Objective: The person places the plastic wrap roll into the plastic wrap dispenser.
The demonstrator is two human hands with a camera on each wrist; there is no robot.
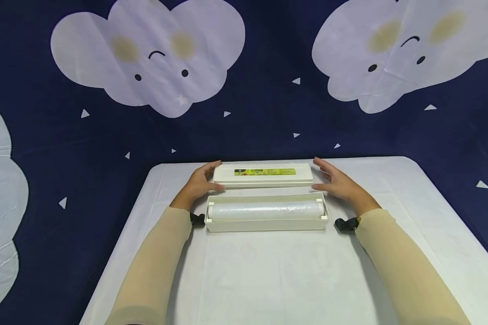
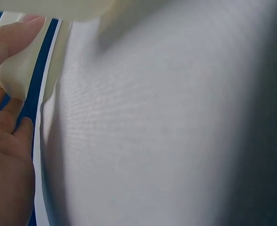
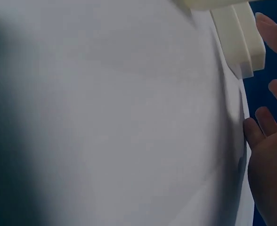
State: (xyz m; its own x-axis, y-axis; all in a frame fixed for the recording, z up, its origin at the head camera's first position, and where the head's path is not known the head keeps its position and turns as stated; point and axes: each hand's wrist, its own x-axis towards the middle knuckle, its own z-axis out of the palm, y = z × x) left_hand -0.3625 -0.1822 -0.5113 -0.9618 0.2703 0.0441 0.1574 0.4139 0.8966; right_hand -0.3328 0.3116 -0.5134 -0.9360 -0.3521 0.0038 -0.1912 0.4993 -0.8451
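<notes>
A cream lid with a yellow-green label lies near the table's far edge. At its left end is my left hand, thumb by the front corner and fingers by the back corner. In the left wrist view the thumb overlaps the lid; firm contact is unclear. My right hand stands spread at the lid's right end. The right wrist view shows its lower fingers apart from the lid. Nearer lies a cream box with a roll of clear film inside.
White cloth covers the table. Behind its far edge is a dark blue backdrop with pale clouds. Black wrist cameras sit beside the box, one on the left and one on the right.
</notes>
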